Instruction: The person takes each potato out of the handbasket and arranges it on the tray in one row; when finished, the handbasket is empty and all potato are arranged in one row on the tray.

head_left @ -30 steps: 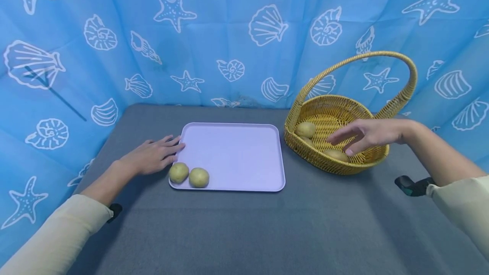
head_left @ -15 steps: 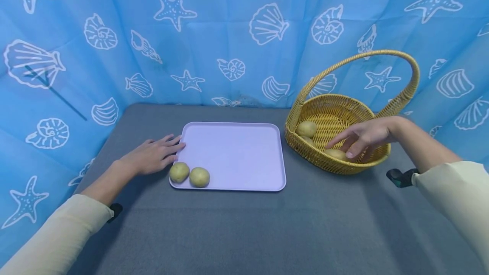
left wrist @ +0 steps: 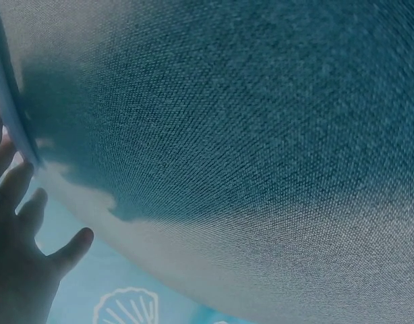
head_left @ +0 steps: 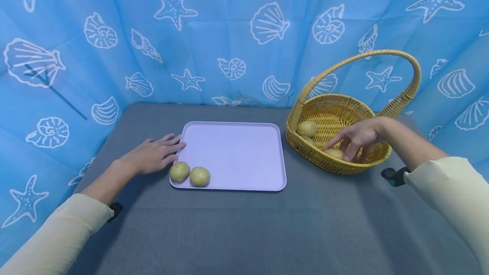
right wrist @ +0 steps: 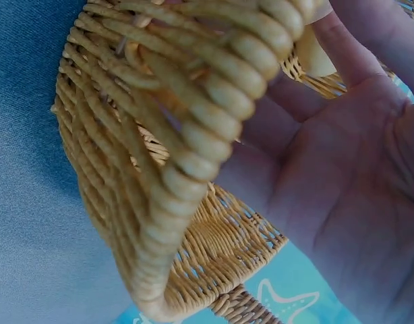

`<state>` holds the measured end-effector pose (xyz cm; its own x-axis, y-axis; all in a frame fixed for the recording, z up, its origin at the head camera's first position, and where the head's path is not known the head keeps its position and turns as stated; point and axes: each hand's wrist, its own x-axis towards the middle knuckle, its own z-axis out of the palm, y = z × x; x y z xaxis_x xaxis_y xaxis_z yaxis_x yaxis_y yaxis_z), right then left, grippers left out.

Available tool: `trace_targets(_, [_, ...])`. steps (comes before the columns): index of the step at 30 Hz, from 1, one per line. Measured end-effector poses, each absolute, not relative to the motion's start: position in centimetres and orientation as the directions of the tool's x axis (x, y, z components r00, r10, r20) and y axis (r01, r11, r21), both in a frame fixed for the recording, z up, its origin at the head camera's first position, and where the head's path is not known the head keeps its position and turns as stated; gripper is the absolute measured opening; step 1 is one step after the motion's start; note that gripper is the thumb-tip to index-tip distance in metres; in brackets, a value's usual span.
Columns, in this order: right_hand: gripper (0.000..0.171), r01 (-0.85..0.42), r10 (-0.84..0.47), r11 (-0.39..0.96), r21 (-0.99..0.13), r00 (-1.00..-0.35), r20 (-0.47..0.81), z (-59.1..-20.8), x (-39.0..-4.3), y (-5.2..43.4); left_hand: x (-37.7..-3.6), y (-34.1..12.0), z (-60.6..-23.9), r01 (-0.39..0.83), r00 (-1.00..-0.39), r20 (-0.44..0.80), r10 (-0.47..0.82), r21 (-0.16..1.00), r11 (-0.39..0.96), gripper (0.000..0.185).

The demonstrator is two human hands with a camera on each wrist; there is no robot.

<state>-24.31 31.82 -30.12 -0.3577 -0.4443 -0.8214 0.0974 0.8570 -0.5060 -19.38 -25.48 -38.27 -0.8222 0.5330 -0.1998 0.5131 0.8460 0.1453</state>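
Note:
In the head view, my left hand [head_left: 153, 154] lies with fingers spread at the left rim of a lilac tray [head_left: 237, 156]; its fingertips touch that rim. Two potatoes [head_left: 179, 172] sit side by side in the tray's near left corner. My right hand [head_left: 359, 138] reaches down inside a wicker basket [head_left: 324, 166], thumb and fingers curled about a potato [head_left: 334, 153] near the front wall. Another potato [head_left: 307, 129] lies at the basket's left side, with one partly hidden below it. In the right wrist view the woven rim [right wrist: 214, 115] covers most of the fingers.
The basket's tall arched handle [head_left: 359, 56] rises behind my right hand. Grey cloth [head_left: 237, 232] covers the table. A blue curtain [head_left: 229, 33] with white shells and starfish hangs along the back and left.
My right hand has sunk lower into the basket and moved slightly left, its thumb and fingers coming onto the front potato. The left hand stays at the tray's rim.

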Motion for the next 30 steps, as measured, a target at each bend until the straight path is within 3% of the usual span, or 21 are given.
trace_targets(7, [0.076,0.108,-0.452,0.851,-0.514,-0.347,-0.821,-30.3,-24.4,31.7,-19.4,-25.6,-38.4,0.516,-0.818,-0.204,0.538,0.152,0.843,0.053])
trace_targets(14, [0.078,0.039,-0.478,0.85,-0.525,-0.359,-0.802,-30.1,-24.5,31.9,-19.5,-25.6,-38.4,0.507,-0.823,-0.204,0.531,0.161,0.847,0.051])
trace_targets(30, [0.063,-0.142,-0.58,0.794,-0.592,-0.472,-0.664,-27.0,-23.7,33.0,-19.5,-25.7,-38.5,0.504,-0.826,-0.201,0.526,0.155,0.85,0.052])
